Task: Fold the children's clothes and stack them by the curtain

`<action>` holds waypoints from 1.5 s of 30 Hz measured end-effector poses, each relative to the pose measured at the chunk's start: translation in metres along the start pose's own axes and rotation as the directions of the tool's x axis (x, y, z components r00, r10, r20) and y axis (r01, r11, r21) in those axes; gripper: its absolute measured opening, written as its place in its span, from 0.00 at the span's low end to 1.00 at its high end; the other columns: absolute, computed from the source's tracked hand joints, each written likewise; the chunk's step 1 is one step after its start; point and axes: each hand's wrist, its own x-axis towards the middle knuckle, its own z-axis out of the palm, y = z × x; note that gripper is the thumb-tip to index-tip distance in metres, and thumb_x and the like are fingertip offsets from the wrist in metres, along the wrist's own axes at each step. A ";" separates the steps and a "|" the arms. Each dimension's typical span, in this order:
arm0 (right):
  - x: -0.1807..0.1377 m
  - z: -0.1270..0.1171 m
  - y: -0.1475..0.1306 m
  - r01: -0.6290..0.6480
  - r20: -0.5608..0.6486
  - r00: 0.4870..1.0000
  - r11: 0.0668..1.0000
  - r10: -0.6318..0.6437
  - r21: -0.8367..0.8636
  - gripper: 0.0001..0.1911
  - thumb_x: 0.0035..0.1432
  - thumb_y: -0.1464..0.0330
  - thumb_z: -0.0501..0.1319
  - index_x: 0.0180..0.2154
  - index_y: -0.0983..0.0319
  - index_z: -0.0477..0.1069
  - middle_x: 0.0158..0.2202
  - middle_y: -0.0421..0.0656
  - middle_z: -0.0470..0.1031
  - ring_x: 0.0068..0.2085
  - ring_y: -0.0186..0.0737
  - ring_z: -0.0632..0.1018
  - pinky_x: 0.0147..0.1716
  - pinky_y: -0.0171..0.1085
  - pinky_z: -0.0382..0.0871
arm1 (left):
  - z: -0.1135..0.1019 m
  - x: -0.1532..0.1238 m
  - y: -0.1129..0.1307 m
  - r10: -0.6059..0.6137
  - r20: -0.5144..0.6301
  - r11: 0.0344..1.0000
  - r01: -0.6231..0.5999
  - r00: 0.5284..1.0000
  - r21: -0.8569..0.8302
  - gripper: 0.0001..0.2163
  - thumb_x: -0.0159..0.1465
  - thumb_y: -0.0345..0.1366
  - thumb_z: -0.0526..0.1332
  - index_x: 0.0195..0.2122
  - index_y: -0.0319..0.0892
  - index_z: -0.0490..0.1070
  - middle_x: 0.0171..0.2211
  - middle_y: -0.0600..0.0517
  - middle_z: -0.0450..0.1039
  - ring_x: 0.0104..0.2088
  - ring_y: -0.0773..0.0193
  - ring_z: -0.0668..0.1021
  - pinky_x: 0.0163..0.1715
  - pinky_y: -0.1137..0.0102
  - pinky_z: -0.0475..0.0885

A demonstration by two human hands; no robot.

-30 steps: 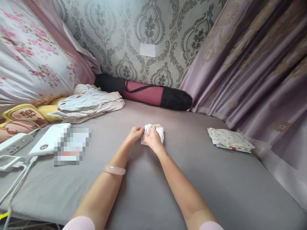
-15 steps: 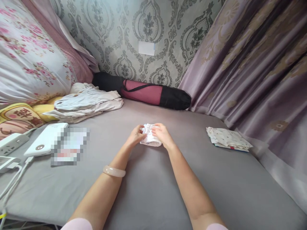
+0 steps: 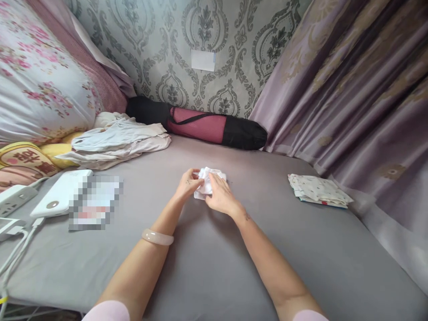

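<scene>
The cloth [image 3: 204,187] lies on the bed [image 3: 203,272] between the left hand [image 3: 189,184], pinching its left edge, and the right hand [image 3: 223,196], laid outstretched over its right side — long axis hard to tell from here.

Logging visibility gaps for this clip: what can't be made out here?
Head view: part of the white cloth is hidden by the right hand.
Head view: detail on the flat item is lost to pixelation.
Head view: the power strip is cut off by the left edge.
</scene>
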 end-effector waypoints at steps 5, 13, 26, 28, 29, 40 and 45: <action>-0.005 0.008 -0.004 -0.126 -0.130 0.981 0.984 0.143 0.127 0.37 0.54 0.74 0.56 0.65 0.63 0.52 0.65 0.52 0.60 0.65 0.48 0.62 0.63 0.48 0.54 | 0.010 -0.012 0.015 0.084 0.082 0.982 -0.068 0.993 -0.175 0.25 0.53 0.40 0.65 0.50 0.36 0.67 0.34 0.49 0.75 0.33 0.64 0.78 0.34 0.70 0.72; -0.027 -0.016 0.039 -0.266 -0.373 0.590 0.609 0.716 0.747 0.30 0.49 0.71 0.57 0.56 0.65 0.62 0.54 0.51 0.72 0.50 0.43 0.76 0.49 0.38 0.70 | 0.012 -0.007 -0.010 0.350 0.262 0.794 -0.433 0.899 0.427 0.16 0.64 0.36 0.54 0.52 0.41 0.69 0.51 0.44 0.73 0.50 0.55 0.76 0.53 0.60 0.68; -0.082 -0.033 0.089 -0.430 -0.486 0.684 0.839 0.544 0.333 0.27 0.59 0.69 0.52 0.60 0.66 0.60 0.61 0.55 0.65 0.63 0.46 0.65 0.62 0.48 0.57 | 0.031 -0.014 -0.006 0.273 0.478 0.368 -0.550 0.835 0.750 0.18 0.71 0.38 0.45 0.58 0.42 0.64 0.63 0.42 0.61 0.65 0.53 0.61 0.64 0.51 0.51; -0.069 -0.028 0.077 -0.331 -0.386 0.868 0.943 0.314 0.022 0.26 0.64 0.67 0.46 0.61 0.68 0.60 0.66 0.54 0.58 0.67 0.46 0.56 0.66 0.50 0.46 | 0.046 -0.013 -0.004 0.312 0.527 0.287 -0.607 0.791 0.741 0.20 0.71 0.38 0.43 0.59 0.39 0.63 0.64 0.41 0.61 0.66 0.52 0.60 0.65 0.52 0.52; -0.062 -0.025 0.071 -0.277 -0.276 0.930 0.957 0.245 -0.084 0.27 0.66 0.65 0.44 0.63 0.68 0.59 0.67 0.53 0.55 0.69 0.46 0.52 0.67 0.51 0.41 | 0.053 -0.013 -0.004 0.327 0.552 0.242 -0.632 0.767 0.736 0.20 0.71 0.38 0.43 0.60 0.38 0.63 0.64 0.41 0.61 0.66 0.52 0.60 0.65 0.53 0.52; -0.049 -0.009 0.077 -0.259 0.104 0.950 0.928 0.295 -0.267 0.34 0.69 0.57 0.35 0.68 0.70 0.46 0.71 0.49 0.43 0.70 0.43 0.44 0.67 0.47 0.35 | 0.050 0.003 -0.020 0.214 0.532 0.142 -0.565 0.819 0.813 0.31 0.71 0.52 0.40 0.66 0.36 0.55 0.67 0.40 0.53 0.67 0.49 0.56 0.65 0.54 0.51; -0.049 -0.014 0.083 -0.360 0.071 0.914 0.879 0.400 -0.313 0.35 0.69 0.56 0.35 0.68 0.71 0.46 0.71 0.51 0.41 0.70 0.46 0.44 0.67 0.50 0.32 | 0.039 0.007 -0.017 0.167 0.504 0.162 -0.528 0.848 0.834 0.30 0.71 0.49 0.40 0.67 0.33 0.53 0.68 0.38 0.51 0.68 0.48 0.54 0.64 0.52 0.50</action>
